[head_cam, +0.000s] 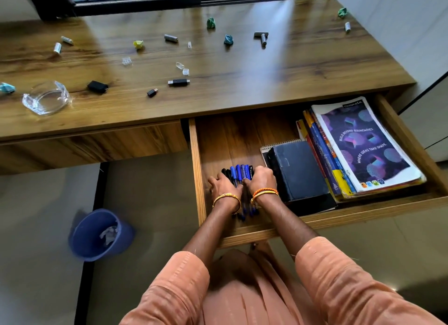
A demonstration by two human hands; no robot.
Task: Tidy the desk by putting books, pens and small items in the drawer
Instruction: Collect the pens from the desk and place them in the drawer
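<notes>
The wooden drawer stands pulled out under the desk's right half. A row of blue and black pens lies on its floor near the front left. My left hand and my right hand press in on the bundle from either side, fingers curled around the pens. To the right in the drawer lie a dark notebook and a stack of books topped by a purple-covered one. On the desk top are small items: a USB stick, a black adapter, batteries, crumpled paper balls.
A glass ashtray sits near the desk's front left. Small clear plastic caps lie mid-desk. A blue waste bin with paper in it stands on the floor to the left of the drawer. A window runs along the desk's back edge.
</notes>
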